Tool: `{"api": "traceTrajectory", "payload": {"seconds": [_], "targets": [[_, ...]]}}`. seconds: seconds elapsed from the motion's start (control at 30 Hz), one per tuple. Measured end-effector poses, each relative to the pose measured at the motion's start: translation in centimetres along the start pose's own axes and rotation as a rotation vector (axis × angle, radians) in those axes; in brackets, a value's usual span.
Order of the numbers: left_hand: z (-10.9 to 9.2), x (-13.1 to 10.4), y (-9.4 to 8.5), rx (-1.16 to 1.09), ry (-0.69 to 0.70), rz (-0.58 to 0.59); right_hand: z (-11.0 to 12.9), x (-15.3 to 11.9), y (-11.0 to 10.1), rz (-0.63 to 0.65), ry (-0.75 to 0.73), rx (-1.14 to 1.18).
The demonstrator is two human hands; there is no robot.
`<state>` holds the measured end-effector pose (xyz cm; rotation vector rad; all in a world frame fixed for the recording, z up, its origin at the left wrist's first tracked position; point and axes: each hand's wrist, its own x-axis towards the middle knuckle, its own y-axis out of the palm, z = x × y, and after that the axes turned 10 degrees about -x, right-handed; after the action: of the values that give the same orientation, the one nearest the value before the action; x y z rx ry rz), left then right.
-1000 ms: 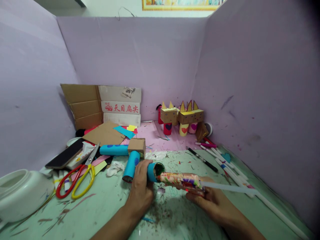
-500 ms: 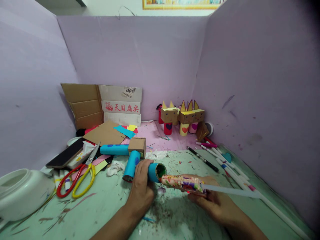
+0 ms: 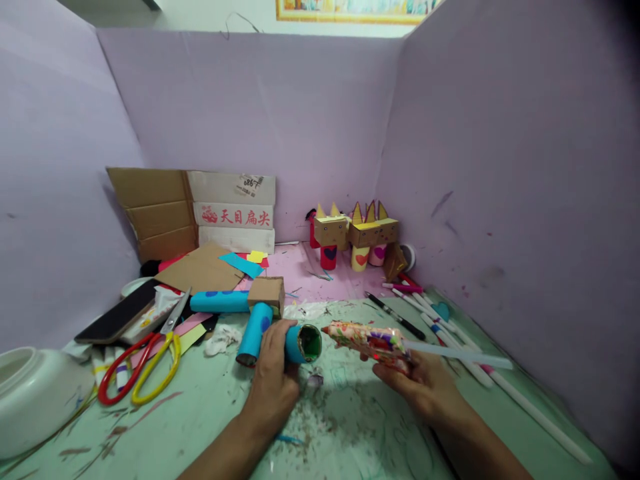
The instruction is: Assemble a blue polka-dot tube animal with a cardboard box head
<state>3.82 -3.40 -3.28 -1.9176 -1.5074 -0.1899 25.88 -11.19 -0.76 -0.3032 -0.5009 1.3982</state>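
Note:
My left hand (image 3: pixel 274 367) is closed round a blue paper-covered cardboard tube (image 3: pixel 296 343), whose open, green-lined end faces right. In my right hand (image 3: pixel 425 383) is a flower-patterned hot glue gun (image 3: pixel 367 340) with a long white glue stick (image 3: pixel 460 353) poking out of its back. The gun's nozzle points left at the tube's rim, a small gap away. Just left of my left hand, another blue tube (image 3: pixel 256 330) lies against a small cardboard box (image 3: pixel 267 295). A third blue tube with darker spots (image 3: pixel 220 301) stretches left from the box.
Red-and-yellow scissors (image 3: pixel 156 363), a phone (image 3: pixel 120 310) and a white pot (image 3: pixel 40 400) lie at left. Cardboard-headed figures (image 3: pixel 330 233) stand at the back. Markers (image 3: pixel 450 323) and a black pen (image 3: pixel 395 315) lie at right. A folded cardboard sheet (image 3: pixel 235 215) leans at the back left.
The glue gun has drawn back from the tube's open end, its nozzle lifting slightly. My left hand keeps its hold on the tube. The whole view has shifted a little.

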Motion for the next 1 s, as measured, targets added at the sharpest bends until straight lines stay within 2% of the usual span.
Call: {"api": "traceTrajectory", "payload": {"seconds": [0.23,1.0], "targets": [[0.22,-0.19,0.00,0.001,0.063,0.030,-0.25,0.12,0.65,-0.034,-0.048,0.007],[0.16,-0.09,-0.06,0.006,0.047,0.015,-0.51,0.33,0.59,-0.027,-0.080,-0.101]]}}
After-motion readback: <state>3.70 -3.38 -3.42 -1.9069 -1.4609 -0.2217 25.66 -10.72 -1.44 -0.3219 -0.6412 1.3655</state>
